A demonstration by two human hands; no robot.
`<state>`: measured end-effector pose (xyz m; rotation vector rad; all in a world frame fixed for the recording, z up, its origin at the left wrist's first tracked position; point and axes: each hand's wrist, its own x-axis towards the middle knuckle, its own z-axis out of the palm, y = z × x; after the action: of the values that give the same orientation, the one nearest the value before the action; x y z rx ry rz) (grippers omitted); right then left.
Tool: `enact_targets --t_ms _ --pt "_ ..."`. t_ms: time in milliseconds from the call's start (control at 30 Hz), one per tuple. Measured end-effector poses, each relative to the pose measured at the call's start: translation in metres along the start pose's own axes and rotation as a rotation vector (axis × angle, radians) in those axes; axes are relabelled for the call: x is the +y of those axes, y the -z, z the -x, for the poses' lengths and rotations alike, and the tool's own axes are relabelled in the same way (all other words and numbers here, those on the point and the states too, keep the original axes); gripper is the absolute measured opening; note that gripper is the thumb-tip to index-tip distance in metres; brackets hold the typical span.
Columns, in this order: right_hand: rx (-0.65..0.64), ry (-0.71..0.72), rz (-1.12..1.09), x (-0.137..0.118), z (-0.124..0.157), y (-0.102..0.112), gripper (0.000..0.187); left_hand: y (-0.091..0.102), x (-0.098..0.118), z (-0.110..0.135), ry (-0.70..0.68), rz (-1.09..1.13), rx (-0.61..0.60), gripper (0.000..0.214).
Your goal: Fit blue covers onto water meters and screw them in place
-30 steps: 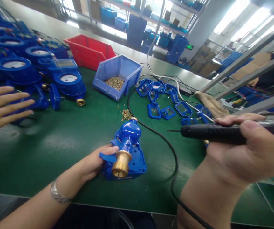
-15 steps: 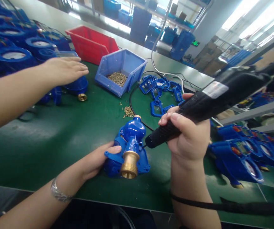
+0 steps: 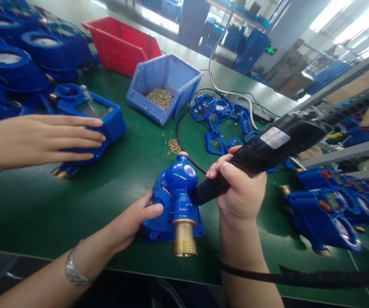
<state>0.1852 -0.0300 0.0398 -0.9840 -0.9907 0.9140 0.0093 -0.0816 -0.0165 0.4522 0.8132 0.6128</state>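
A blue water meter point(image 3: 180, 177) with a brass threaded end lies upside down on the green bench in front of me. My left hand point(image 3: 139, 218), a silver bracelet at its wrist, grips the meter's left side, thumb on top. In my closed right hand point(image 3: 244, 186) is a black electric screwdriver point(image 3: 258, 147), slanting down to the left. Its nose is against the meter's right side, and the bit's tip is hidden there. Small brass screws point(image 3: 173, 146) lie loose just behind the meter.
A co-worker's hand point(image 3: 52, 139) rests over another blue meter point(image 3: 110, 124) at left. Behind stand a light-blue bin point(image 3: 180, 100) of screws and a red bin point(image 3: 117, 49). Blue frames point(image 3: 215, 143) lie back right; several meters point(image 3: 319, 214) sit at right.
The screwdriver's nose has moved down and in against the meter, whose brass end now points more toward me. The co-worker's hand has come lower and nearer, and the meter beneath it has shifted.
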Motion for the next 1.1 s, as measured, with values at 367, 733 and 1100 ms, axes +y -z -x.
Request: enact_targets --t_ms 367,733,1100 --pt "0.078 0.004 0.006 0.001 0.003 0.0 0.025 0.008 -0.002 -0.005 0.013 -0.084 -0.01 0.083" --pt "-0.104 0.044 -0.056 -0.037 -0.01 0.009 0.034 0.003 -0.005 -0.005 -0.026 -0.12 0.034 0.069" --pt "0.063 0.08 0.029 -0.082 0.034 0.03 0.032 0.001 -0.009 -0.003 -0.07 -0.071 0.064 0.064"
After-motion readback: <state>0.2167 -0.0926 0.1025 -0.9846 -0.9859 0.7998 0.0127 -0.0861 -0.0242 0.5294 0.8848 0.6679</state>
